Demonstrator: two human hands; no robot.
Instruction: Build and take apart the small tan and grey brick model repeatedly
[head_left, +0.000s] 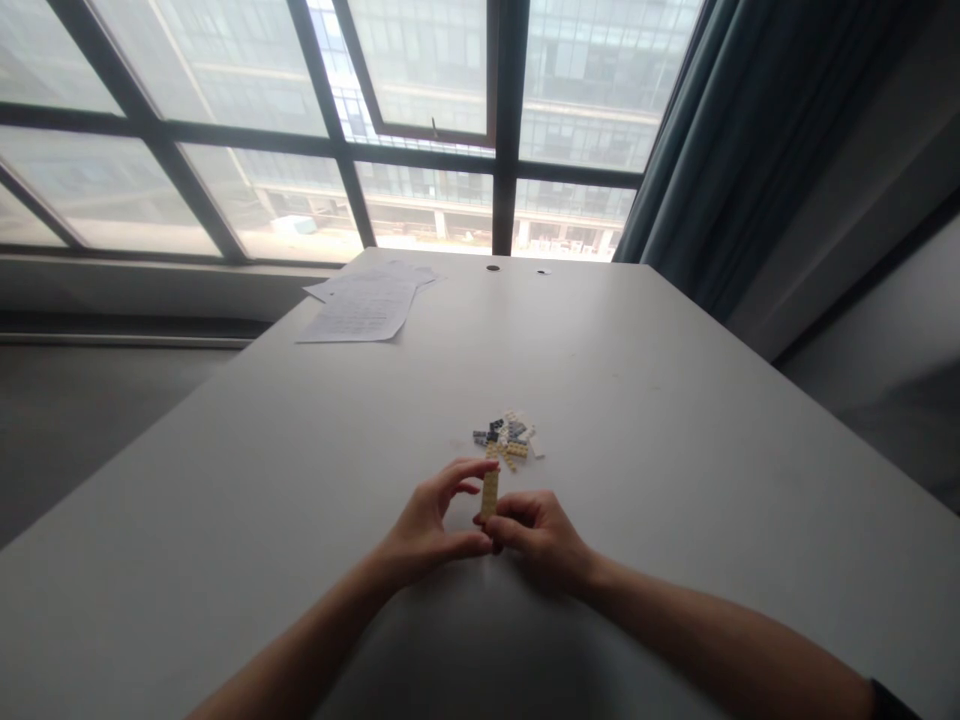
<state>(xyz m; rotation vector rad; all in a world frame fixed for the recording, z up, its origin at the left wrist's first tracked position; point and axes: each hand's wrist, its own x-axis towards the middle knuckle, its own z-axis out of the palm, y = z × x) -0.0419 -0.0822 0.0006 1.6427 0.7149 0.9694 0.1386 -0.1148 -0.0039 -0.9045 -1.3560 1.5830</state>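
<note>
Between my two hands stands a tan, narrow building-brick piece [490,494], its studded face turned toward me and its long side running up and down. My left hand [439,520] curves around it, index fingertip at its top end and thumb at its bottom end. The fingers of my right hand [536,535] pinch its lower part. Just beyond my fingertips lies a small heap of loose building bricks [516,430] in white, grey, black and tan. Individual shapes in the heap are too small to make out well.
The white table [660,440] stretches away to the window [435,70]. Several printed paper sheets [360,305] lie at its far left. Near the far edge are a dark round spot [493,268] and a small white item [543,272]. A blue-grey curtain [720,150] hangs at right.
</note>
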